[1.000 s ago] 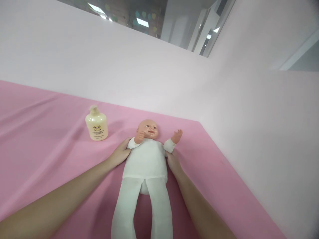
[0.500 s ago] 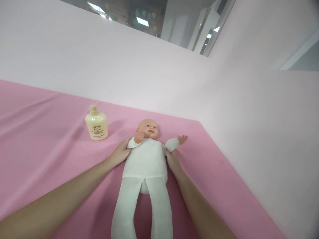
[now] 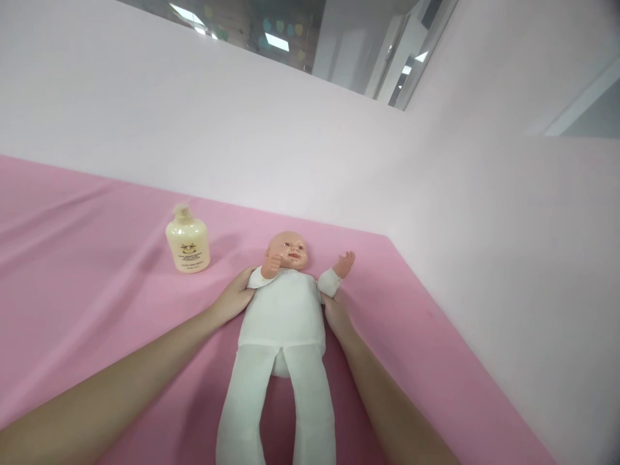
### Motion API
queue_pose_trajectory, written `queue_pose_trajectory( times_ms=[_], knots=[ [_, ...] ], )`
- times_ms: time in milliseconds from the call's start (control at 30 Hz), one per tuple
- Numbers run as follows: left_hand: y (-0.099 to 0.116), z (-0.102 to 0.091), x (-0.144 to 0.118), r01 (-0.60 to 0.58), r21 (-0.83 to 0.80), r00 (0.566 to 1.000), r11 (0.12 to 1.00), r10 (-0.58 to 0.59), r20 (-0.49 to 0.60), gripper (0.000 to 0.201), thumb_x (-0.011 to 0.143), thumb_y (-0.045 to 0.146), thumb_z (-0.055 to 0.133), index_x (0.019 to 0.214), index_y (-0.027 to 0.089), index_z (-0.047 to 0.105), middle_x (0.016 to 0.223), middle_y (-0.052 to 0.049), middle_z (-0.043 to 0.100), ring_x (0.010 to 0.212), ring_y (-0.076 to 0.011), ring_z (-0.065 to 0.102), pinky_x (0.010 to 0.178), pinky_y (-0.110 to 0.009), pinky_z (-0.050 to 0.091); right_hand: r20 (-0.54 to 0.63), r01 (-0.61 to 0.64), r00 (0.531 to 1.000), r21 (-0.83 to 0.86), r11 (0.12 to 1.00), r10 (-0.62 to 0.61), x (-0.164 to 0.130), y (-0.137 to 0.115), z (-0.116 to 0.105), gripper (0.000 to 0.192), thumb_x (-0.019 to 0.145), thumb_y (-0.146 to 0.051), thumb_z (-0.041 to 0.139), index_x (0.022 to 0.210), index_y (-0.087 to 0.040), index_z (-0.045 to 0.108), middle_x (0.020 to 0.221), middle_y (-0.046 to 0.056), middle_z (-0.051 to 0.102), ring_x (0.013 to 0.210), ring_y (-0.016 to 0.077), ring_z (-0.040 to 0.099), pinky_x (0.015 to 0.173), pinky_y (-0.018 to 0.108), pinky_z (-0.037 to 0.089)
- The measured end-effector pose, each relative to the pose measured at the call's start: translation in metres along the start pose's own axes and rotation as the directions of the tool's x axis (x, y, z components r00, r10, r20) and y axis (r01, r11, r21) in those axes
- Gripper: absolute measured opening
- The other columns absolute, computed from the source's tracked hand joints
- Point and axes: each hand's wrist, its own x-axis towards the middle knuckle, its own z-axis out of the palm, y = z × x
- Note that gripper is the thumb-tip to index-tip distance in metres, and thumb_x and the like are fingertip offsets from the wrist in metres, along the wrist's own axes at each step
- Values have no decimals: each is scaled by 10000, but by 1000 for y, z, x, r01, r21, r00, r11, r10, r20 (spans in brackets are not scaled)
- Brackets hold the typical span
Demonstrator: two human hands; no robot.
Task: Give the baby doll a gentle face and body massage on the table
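A baby doll (image 3: 283, 310) with a white cloth body lies face up in the middle of the view, its head toward the wall. My left hand (image 3: 237, 294) is closed on the doll's upper arm at the left side, with part of the fingers hidden behind it. On the other side my right hand (image 3: 335, 310) grips the doll's other upper arm near the armpit; most of its fingers are out of sight. The doll's left-side fist rests by its chin, while the right-side forearm sticks up and outward.
A pale yellow pump bottle (image 3: 188, 242) stands upright to the left of the doll. Pink cloth (image 3: 87, 258) with a few creases covers the table. A white wall (image 3: 242, 129) runs behind and along the right, with a window (image 3: 290, 39) above.
The doll's right-side forearm has swung upward and inward, toward its head. Both my hands keep their places on the doll's arms.
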Motion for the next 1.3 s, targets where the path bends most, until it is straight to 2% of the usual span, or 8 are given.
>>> queue_pose_trajectory(
  times_ms=[233,700,967,1133,1300],
  knots=[
    [3,0,0,-2,19,1000,1000,2,1,575,800,338,619,1361,221,583,1375,-86,673,1275,-322,621,1074,-480,501,-1,35,999,1,999,-35,0,-1,1,430,872,-467,555,1122,-164,728,1158,75,767,1127,300,634,1004,419,460],
    [1,1,0,-13,2,1000,1000,13,13,539,813,313,629,1344,227,583,1395,-78,654,1276,-313,617,1069,-460,490,-30,-41,999,-29,999,40,6,9,-1,506,858,-554,592,1174,-176,707,1205,130,746,1205,349,644,1077,482,470],
    [2,0,-1,-4,16,1000,1000,4,-2,535,823,319,609,1350,229,589,1371,-76,672,1274,-325,620,1059,-467,497,-11,1,1000,-44,999,-1,2,2,1,415,887,-483,551,1202,-265,713,1138,34,772,1162,283,670,1061,454,488],
    [2,0,0,-11,23,1000,1000,11,5,541,822,327,623,1351,221,584,1376,-79,668,1277,-322,617,1068,-467,489,-6,41,999,-41,998,-41,2,3,2,409,898,-506,538,1118,-224,735,1083,44,762,1106,292,680,1062,446,494],
    [1,0,0,-10,1,1000,1000,10,3,538,816,323,643,1344,228,597,1385,-79,667,1270,-317,624,1062,-462,493,-32,-34,999,-60,998,32,3,7,0,457,892,-556,564,1132,-202,724,1099,80,763,1144,318,677,1090,487,478]
  ],
)
